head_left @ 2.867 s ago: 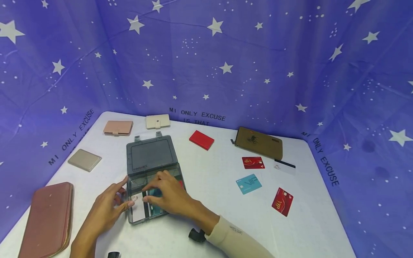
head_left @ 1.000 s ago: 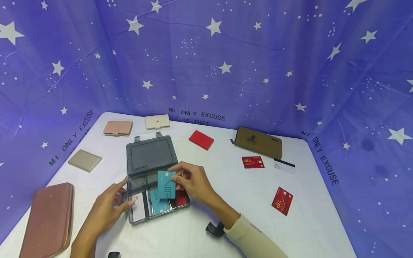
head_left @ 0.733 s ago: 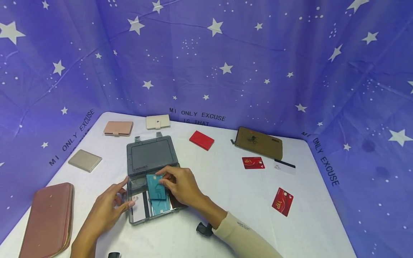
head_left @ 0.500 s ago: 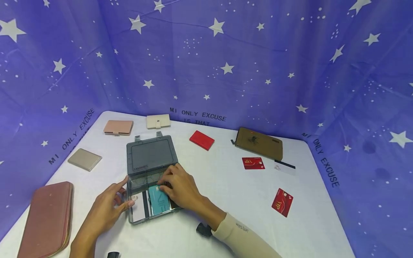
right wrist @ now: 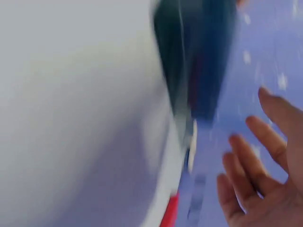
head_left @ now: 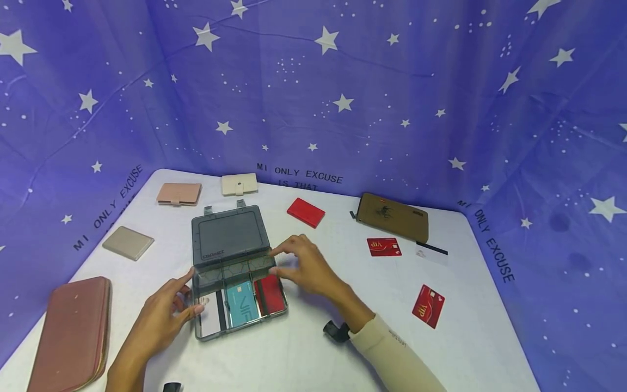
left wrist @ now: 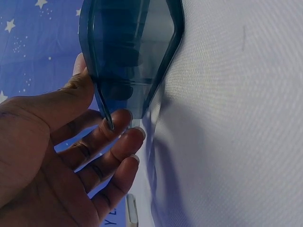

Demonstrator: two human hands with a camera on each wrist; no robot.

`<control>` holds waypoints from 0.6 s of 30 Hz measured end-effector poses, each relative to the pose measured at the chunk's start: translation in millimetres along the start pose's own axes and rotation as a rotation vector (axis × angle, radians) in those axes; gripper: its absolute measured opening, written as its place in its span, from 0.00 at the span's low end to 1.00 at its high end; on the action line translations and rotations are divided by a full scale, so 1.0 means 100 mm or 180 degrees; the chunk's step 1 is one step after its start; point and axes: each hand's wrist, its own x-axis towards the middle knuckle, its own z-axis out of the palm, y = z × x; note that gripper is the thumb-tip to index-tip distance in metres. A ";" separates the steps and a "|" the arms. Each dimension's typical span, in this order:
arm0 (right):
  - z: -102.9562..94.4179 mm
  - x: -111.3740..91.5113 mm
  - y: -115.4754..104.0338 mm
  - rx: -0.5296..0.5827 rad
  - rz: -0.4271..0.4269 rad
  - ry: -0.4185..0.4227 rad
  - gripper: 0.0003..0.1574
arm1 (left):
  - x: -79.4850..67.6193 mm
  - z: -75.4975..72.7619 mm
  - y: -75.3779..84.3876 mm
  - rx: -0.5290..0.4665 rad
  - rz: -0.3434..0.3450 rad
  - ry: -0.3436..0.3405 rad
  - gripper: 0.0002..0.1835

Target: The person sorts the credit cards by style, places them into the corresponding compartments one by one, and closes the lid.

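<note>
Blue card (head_left: 242,305) in box (head_left: 236,268), middle front slot: reads "VIP". White card (head_left: 210,316) left slot, striped card (head_left: 274,294) right. "VIP" too on upper red card (head_left: 384,247) and lower red card (head_left: 429,306). Curtain (head_left: 284,98): "MI ONLY EXCUSE", "IS THAT" below. Lid (head_left: 229,234) tipped back, lettering too small.

My left hand (head_left: 164,313) grips box's left rim. My right hand (head_left: 311,269) at right rim, thumb and fingers apart; contact, cannot tell.

White table (head_left: 343,245) stretches between box and red cards; pink wallet (head_left: 71,332) lies along left edge.

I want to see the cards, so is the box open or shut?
The box is open: its lid is folded back, and the blue card inside shows uncovered.
</note>
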 end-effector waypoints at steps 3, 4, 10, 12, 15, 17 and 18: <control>-0.29 -0.04 0.29 0.0379 0.0168 -0.0064 0.25 | 0.00 0.00 0.00 -0.0006 0.0002 -0.0014 0.43; -0.39 -0.06 0.39 0.0441 0.0239 -0.0121 0.26 | 0.00 0.00 0.00 -0.0009 0.0001 -0.0013 0.43; -0.93 -0.29 0.90 0.0120 0.0804 -0.0257 0.32 | 0.00 0.00 0.01 -0.0021 -0.0009 -0.0038 0.43; -1.08 -0.39 1.03 -0.0115 0.0989 -0.0173 0.33 | 0.00 0.00 0.01 -0.0018 -0.0014 -0.0054 0.43; -1.25 -0.53 1.18 -0.0463 0.1211 -0.0061 0.33 | -0.01 0.00 0.01 -0.0013 0.0000 -0.0049 0.43; -1.33 -0.60 1.25 -0.0632 0.1340 -0.0029 0.34 | -0.01 -0.01 0.01 -0.0005 0.0013 -0.0023 0.43; -1.35 -0.63 1.28 -0.0696 0.1384 -0.0021 0.33 | -0.01 -0.01 0.01 -0.0007 0.0022 -0.0010 0.43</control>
